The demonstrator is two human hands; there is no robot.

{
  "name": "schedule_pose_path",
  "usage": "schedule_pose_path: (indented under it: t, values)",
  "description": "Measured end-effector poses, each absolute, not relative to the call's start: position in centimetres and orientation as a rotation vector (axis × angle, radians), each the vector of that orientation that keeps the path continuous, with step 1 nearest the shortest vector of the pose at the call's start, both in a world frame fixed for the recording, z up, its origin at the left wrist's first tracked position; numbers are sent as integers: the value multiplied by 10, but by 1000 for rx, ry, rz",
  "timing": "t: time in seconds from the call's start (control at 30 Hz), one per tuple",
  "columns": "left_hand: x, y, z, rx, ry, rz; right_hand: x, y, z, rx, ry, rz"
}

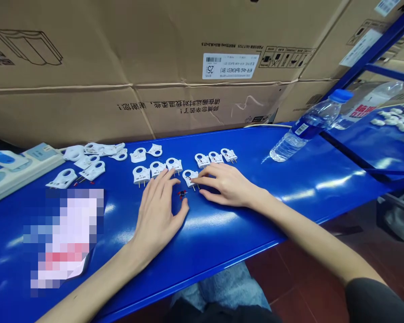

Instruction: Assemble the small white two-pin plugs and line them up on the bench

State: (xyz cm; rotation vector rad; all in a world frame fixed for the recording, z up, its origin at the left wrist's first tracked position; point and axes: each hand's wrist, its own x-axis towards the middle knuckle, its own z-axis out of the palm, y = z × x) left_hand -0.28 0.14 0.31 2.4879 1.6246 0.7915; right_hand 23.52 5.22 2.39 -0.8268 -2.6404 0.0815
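On the blue desk point(249, 237), we had a white ring-topped plastic plug piece point(188, 177) touched by our half-curled right hand point(222, 184); left hand point(160, 206), loosely open, empty.

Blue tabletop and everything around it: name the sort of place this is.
Probably a small assembly workspace: white plug housings in rows, a small red-and-black part beside them, and large cardboard cartons behind.

My left hand point(158, 206) lies palm down, fingers spread forward and thumb out. My right hand point(225, 185) reaches inward, fingers bent, forearm angled.
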Motion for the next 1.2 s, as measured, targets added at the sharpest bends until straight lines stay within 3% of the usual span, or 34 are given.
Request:
schedule_pose_path:
  t: [0.3,1.2]
  values:
    - [-1,3,-3,2667,1691,619,232,50,25,-779,-2648,31]
    - [-1,-5,7,2648,1615,829,230,54,16,-902,-2673,178]
